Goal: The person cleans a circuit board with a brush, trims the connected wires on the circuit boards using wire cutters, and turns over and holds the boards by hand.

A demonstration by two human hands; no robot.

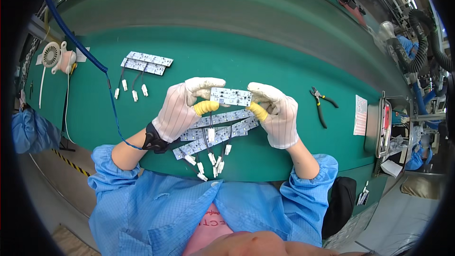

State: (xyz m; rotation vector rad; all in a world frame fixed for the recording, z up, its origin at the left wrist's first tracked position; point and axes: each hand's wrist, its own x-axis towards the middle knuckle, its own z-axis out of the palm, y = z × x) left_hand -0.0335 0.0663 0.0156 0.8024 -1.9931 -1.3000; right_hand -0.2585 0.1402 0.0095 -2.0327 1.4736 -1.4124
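Observation:
Between both hands I hold a small white circuit board above the green mat, its component side toward me. My left hand, in a striped white glove with a yellow thumb cover, grips the left end. My right hand, gloved the same way, pinches the right end. A wire with a white connector hangs beneath it. Under my hands lies a loose pile of longer circuit boards, with dark wires and several white connectors toward me. A blue wrist strap with a cord runs from my left wrist.
More circuit boards with wired connectors lie at the back left. Black-handled pliers rest to the right, near a sheet of labels and a metal tray. A small white fan stands far left. Another person's blue sleeve shows there.

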